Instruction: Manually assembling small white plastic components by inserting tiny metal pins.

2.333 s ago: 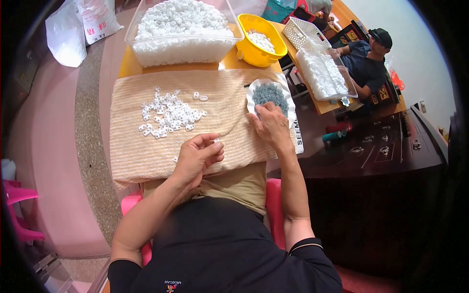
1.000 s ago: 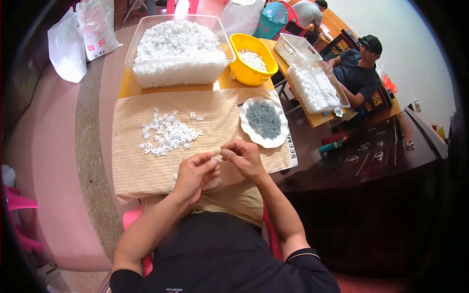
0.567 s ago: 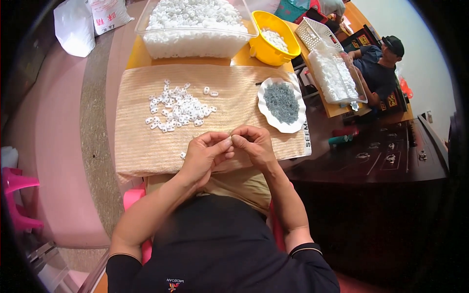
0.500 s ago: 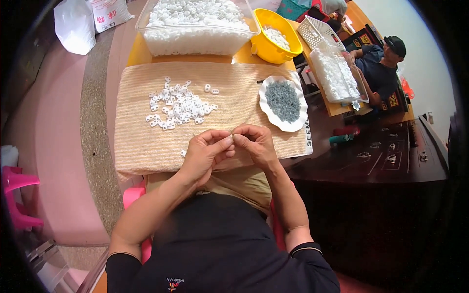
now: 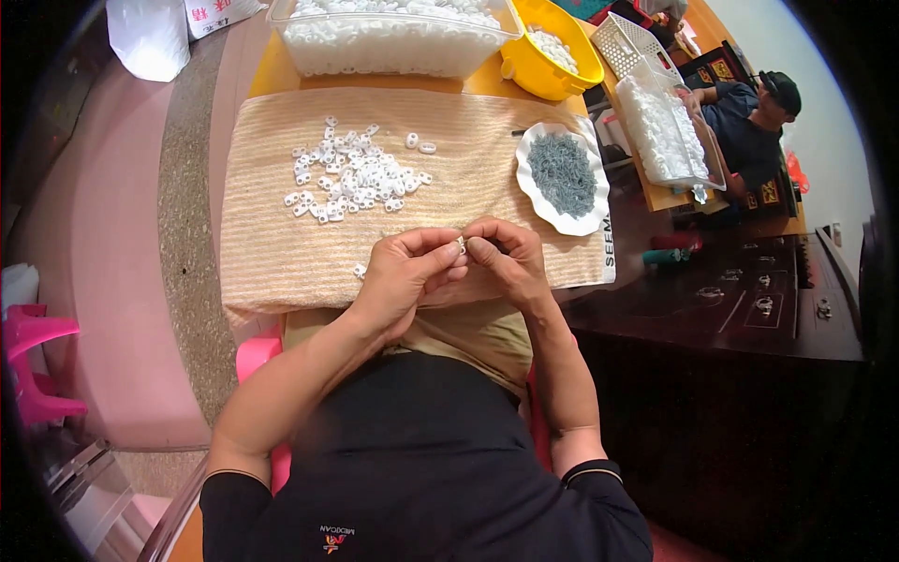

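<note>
My left hand and my right hand meet over the near edge of a striped tan towel. Between their pinched thumbs and fingers is a small white plastic piece, mostly covered by the fingertips. Beyond my left hand lies a loose pile of white two-holed plastic pieces, with a pair of them apart to its right. Another piece lies right beside my left hand. To the far right of my right hand, a white scalloped plate holds a heap of tiny grey coil-like parts.
Behind the towel stands a clear bin full of white pieces, beside a yellow basin. A person in a cap sits at the far right by another filled container. A dark wooden cabinet borders the right side; pink stool at left.
The view has shifted, so the towel and containers sit higher and further right. Both hands stay pinched together, and a bit of the white piece now shows between the fingertips.
</note>
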`<state>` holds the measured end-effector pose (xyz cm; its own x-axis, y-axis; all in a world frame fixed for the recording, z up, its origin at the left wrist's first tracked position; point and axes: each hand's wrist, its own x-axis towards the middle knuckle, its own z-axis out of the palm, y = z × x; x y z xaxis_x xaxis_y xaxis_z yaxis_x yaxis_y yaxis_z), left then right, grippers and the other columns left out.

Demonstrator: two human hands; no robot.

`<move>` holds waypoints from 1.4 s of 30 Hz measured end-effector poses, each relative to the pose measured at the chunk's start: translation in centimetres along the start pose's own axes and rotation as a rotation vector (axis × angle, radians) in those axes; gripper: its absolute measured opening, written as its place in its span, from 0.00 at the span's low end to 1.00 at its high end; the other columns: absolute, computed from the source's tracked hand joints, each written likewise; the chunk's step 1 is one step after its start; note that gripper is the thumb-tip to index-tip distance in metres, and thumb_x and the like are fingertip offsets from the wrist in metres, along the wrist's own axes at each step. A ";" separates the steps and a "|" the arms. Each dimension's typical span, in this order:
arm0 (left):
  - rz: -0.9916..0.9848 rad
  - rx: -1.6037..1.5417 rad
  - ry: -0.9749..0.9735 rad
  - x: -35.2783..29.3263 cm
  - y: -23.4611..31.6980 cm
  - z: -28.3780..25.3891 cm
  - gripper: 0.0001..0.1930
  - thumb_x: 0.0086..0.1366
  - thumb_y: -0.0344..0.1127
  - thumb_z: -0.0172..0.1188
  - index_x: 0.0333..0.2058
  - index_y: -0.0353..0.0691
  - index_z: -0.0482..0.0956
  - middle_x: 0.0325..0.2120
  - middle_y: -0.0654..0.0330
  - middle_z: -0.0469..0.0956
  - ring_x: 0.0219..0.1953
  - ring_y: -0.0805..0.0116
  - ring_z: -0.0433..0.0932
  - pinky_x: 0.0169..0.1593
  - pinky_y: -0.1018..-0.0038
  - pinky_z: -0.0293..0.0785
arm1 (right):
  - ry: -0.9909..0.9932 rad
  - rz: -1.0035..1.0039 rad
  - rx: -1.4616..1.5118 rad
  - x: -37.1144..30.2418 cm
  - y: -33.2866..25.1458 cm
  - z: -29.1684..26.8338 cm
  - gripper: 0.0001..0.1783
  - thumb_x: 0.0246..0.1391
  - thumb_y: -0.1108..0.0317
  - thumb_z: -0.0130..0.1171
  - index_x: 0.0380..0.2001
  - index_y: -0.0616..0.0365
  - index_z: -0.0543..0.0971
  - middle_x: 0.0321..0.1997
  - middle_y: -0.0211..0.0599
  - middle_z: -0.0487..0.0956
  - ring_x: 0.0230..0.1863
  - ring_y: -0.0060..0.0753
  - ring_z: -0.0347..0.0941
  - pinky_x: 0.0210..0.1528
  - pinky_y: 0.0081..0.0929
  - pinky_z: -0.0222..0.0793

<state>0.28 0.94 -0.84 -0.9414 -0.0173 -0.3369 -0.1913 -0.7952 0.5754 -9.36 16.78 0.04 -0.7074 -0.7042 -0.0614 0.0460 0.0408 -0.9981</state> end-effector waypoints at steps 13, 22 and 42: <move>-0.015 0.011 0.029 0.1 -0.1 -0.1 0.09 0.64 0.26 0.58 0.43 0.31 0.75 0.35 0.57 0.79 0.35 0.73 0.80 0.41 0.80 0.80 | 0.017 -0.037 -0.029 0.0 1.0 -0.5 0.06 0.58 0.73 0.57 0.37 0.65 0.77 0.33 0.30 0.79 0.35 0.17 0.74 0.39 0.15 0.71; -0.012 0.009 0.041 0.0 0.1 0.0 0.09 0.63 0.25 0.59 0.42 0.31 0.75 0.35 0.57 0.79 0.34 0.72 0.80 0.41 0.79 0.80 | 0.036 0.012 -0.017 -0.1 0.5 -0.1 0.05 0.58 0.74 0.58 0.36 0.64 0.78 0.33 0.27 0.78 0.34 0.15 0.72 0.38 0.15 0.69; -0.001 0.040 0.054 0.1 -0.2 0.0 0.08 0.62 0.26 0.60 0.40 0.31 0.77 0.33 0.58 0.79 0.33 0.73 0.79 0.40 0.79 0.80 | 0.020 0.015 0.034 -0.1 0.6 -0.2 0.04 0.58 0.75 0.57 0.35 0.65 0.77 0.33 0.28 0.78 0.33 0.15 0.73 0.38 0.15 0.71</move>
<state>0.23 1.08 -0.97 -0.9251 -0.0505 -0.3764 -0.2039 -0.7701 0.6045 -9.35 17.02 -0.56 -0.7201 -0.6897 -0.0763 0.0798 0.0270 -0.9964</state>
